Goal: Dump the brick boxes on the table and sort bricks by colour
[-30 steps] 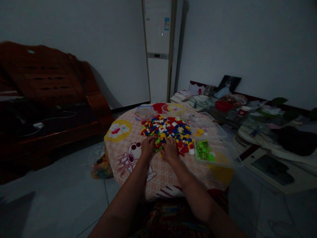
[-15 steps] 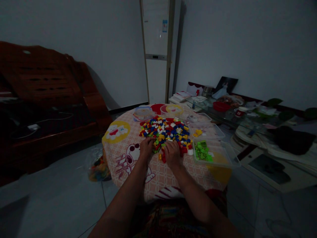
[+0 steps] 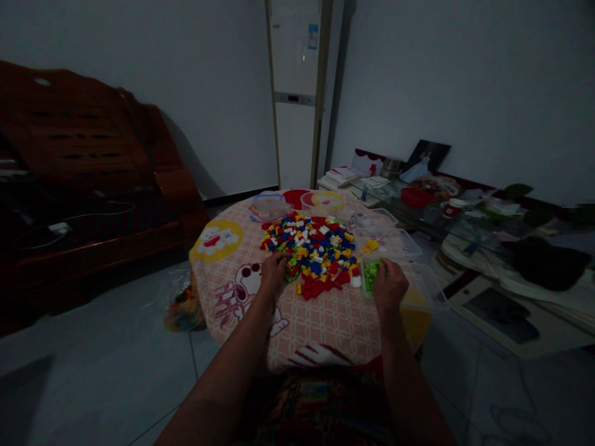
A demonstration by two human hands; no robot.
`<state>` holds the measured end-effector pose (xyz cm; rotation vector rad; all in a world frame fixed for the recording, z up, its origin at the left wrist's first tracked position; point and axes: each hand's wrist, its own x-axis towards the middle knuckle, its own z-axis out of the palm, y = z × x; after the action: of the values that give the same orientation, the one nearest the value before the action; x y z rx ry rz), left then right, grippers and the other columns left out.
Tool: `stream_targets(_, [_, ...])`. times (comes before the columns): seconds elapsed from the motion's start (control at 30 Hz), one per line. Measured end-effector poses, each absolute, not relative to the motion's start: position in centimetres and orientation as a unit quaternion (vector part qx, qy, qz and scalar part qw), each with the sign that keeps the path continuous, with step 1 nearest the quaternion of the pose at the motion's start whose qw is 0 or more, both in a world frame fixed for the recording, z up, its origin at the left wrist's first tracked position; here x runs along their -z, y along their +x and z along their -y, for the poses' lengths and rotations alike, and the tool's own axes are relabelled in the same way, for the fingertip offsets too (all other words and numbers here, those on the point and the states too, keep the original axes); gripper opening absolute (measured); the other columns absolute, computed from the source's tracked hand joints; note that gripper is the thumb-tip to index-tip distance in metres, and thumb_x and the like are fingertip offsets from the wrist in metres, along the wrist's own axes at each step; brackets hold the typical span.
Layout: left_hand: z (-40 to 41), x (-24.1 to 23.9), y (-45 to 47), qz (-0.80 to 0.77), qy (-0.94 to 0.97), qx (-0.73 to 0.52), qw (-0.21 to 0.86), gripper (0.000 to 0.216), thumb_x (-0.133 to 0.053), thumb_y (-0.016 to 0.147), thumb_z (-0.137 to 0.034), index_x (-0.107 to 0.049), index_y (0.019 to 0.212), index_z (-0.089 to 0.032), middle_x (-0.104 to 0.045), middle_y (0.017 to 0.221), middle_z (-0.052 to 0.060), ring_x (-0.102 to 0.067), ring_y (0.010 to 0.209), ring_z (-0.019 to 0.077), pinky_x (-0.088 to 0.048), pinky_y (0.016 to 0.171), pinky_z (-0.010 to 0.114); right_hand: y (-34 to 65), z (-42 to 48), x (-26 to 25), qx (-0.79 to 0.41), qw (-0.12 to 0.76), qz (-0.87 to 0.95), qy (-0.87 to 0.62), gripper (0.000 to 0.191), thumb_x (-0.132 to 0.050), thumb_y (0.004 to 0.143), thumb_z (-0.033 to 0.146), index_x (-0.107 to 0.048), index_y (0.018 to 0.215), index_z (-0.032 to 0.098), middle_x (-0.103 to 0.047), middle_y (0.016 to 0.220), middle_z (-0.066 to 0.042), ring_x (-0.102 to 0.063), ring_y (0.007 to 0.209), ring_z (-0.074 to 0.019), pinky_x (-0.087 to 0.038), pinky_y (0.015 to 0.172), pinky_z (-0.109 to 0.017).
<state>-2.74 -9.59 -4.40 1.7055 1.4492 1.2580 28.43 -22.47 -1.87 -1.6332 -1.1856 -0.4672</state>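
Note:
A heap of mixed toy building bricks [image 3: 320, 248] in red, blue, yellow, white and green lies on the round table. My left hand [image 3: 274, 272] rests at the heap's left edge, its fingers bent together beside some green bricks; what they hold, if anything, is hidden. Over a clear plastic box [image 3: 425, 288] at the right, my right hand [image 3: 390, 286] is closed, fingertips down near the green bricks [image 3: 370, 272] inside. Whether a brick is between those fingers I cannot make out.
Behind that box, another clear box [image 3: 402, 243] holds a few yellow bricks [image 3: 370, 246]. A lidded clear container [image 3: 269, 205] stands at the table's back. On the floor to the left is a bag of colourful pieces [image 3: 183, 310]. A cluttered glass side table [image 3: 395, 195] stands right.
My right hand has moved right, from the front of the heap to above the box of green bricks. The left hand has stayed at the heap's left edge.

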Motion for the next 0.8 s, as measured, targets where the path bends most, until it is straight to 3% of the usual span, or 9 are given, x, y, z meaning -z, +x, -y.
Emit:
stream_targets(0.3, [9.5,4.6,-2.8,-0.542,0.637,-0.467,0.287,0.029,-0.057,0.082,-0.019,-0.083,0.095,-0.021,-0.082,0.101,0.006,-0.075,0.096,0.0248,-0.056,0.092,0.036,21.3,21.4,2.4,0.132,0.506,0.602,-0.603,0.029,-0.048,0.100,0.022,-0.077,0.100,0.019,-0.077,0.102,-0.012,-0.066,0.098,-0.0251,-0.052,0.094,-0.040])
stream_targets(0.63, [9.3,4.8,-3.0,-0.529,0.644,-0.473,0.284,0.031,-0.055,0.082,-0.020,-0.083,0.095,-0.021,-0.082,0.102,0.006,-0.074,0.099,0.0246,-0.055,0.096,0.036,12.9,17.3,2.6,0.038,0.305,0.774,-0.554,0.027,-0.056,0.099,0.016,-0.079,0.112,0.020,-0.073,0.131,-0.012,-0.058,0.126,-0.0280,-0.040,0.117,-0.048])
stream_targets(0.8, [9.2,5.1,-2.9,-0.533,0.635,-0.481,0.284,0.029,-0.056,0.082,-0.018,-0.083,0.094,-0.020,-0.082,0.101,0.007,-0.074,0.095,0.0248,-0.056,0.092,0.037,14.1,16.5,3.6,0.032,0.293,0.743,-0.601,0.025,-0.059,0.096,0.015,-0.080,0.107,0.020,-0.073,0.129,-0.012,-0.053,0.132,-0.0311,-0.032,0.123,-0.054])
